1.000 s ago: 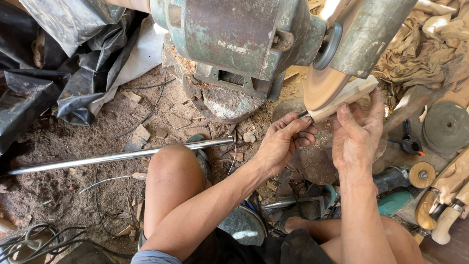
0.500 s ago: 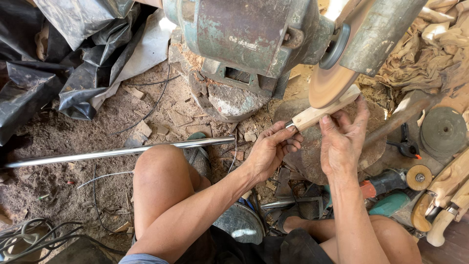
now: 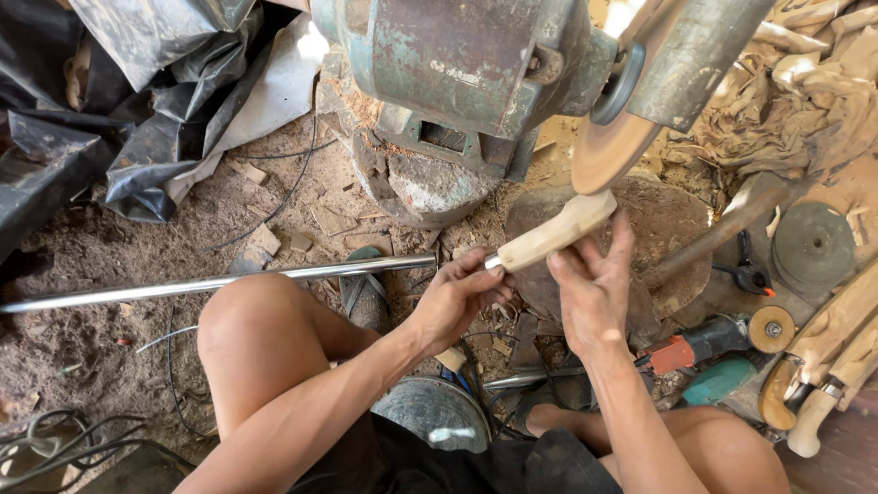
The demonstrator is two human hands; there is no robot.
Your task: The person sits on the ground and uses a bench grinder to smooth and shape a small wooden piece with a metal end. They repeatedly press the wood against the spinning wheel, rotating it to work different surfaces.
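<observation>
The wooden handle (image 3: 556,234), a pale curved piece with a metal ferrule at its lower left end, lies slanted just below the sanding disc (image 3: 605,151), its upper right end touching or almost touching the disc's lower edge; which of the two I cannot tell. The largest thing in view is the bench grinder motor (image 3: 462,59), a worn green and grey housing on a dusty base, which carries the tan disc on its right side under a grey metal guard (image 3: 695,55). Crumpled black plastic sheeting (image 3: 137,101) fills the upper left, over a dirt floor (image 3: 110,265) strewn with wood chips. A long shiny steel rod (image 3: 219,281) runs from the left edge toward the handle, ending near the left hand. The person's bare knee (image 3: 256,329) rises in the middle foreground. At the right lie a dark round grinding wheel (image 3: 812,245), an orange and teal power tool (image 3: 704,352), and more carved wooden handles (image 3: 823,366). The left hand (image 3: 455,299) is closed, pinching the ferrule end of the handle between thumb and fingertips. The right hand (image 3: 593,288) is half open beneath the handle, fingers spread upward and pressing against its underside, so the handle sits above and between both hands
</observation>
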